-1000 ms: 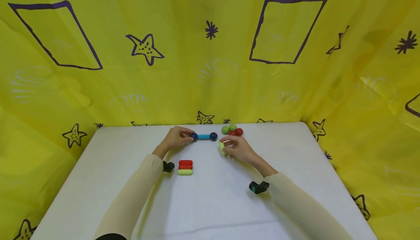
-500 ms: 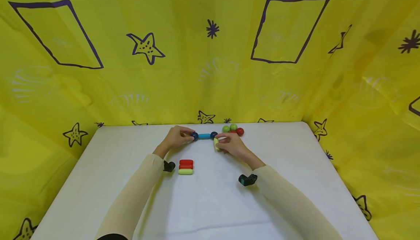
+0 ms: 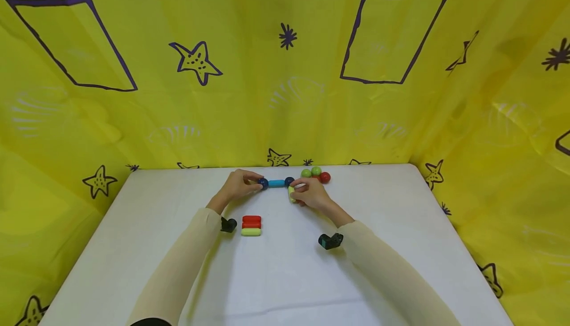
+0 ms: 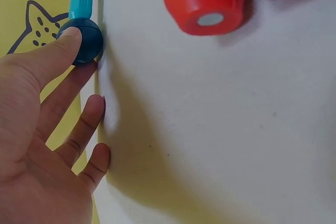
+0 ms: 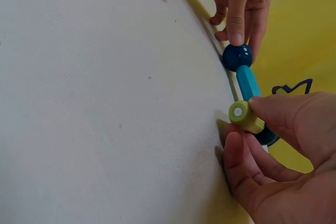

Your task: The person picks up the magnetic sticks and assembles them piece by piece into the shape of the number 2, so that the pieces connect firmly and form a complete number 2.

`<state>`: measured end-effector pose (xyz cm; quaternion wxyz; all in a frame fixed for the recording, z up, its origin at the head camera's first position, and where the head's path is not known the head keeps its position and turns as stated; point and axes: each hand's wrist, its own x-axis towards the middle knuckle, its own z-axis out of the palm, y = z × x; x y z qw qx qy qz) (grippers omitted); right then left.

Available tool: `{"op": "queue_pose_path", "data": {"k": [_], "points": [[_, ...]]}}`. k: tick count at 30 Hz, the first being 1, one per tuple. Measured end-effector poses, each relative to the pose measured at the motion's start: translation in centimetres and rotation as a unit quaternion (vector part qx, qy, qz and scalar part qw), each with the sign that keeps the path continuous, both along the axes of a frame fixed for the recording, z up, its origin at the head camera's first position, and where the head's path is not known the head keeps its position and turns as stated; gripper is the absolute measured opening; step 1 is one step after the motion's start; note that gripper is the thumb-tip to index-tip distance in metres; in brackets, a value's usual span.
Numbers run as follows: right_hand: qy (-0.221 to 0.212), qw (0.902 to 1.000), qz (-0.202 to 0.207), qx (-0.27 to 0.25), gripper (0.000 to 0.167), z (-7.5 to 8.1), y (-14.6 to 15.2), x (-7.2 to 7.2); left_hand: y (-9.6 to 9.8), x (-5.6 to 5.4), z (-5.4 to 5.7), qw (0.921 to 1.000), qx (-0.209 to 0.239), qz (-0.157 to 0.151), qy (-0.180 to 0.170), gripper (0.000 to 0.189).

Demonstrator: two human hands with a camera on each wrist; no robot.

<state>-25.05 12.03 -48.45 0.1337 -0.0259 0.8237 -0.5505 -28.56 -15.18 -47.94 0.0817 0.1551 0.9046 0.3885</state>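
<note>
My left hand [image 3: 240, 185] pinches a dark blue ball [image 3: 263, 183] between thumb and index finger. The other fingers of that hand spread loosely in the left wrist view. From this ball a light blue toy building rod [image 3: 276, 183] runs right to a second dark blue ball [image 3: 289, 181], all in one line. With thumb and fingers my right hand [image 3: 313, 193] holds a yellow-green rod [image 5: 247, 116], its grey end disc facing the right wrist camera. The rod's far end meets the second ball, which is partly hidden behind it; whether they are joined I cannot tell.
Two red rods [image 3: 252, 222] and another yellow-green rod [image 3: 251, 232] lie side by side nearer the table's middle. Behind my right hand sit green balls [image 3: 316, 171] and red balls [image 3: 325, 177]. A yellow patterned curtain [image 3: 249, 113] borders the white table [image 3: 285, 276].
My right hand has moved left with the yellow-green rod, bringing it from apart up against the right dark blue ball. My left hand has stayed on its ball.
</note>
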Motion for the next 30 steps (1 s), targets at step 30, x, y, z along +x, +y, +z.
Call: {"op": "queue_pose_path", "data": {"k": [30], "points": [[0.047, 0.9973, -0.026, 0.049, 0.024, -0.14, -1.01, -0.06, -0.05, -1.0, -0.07, 0.9999, 0.001, 0.008, -0.013, 0.033]]}}
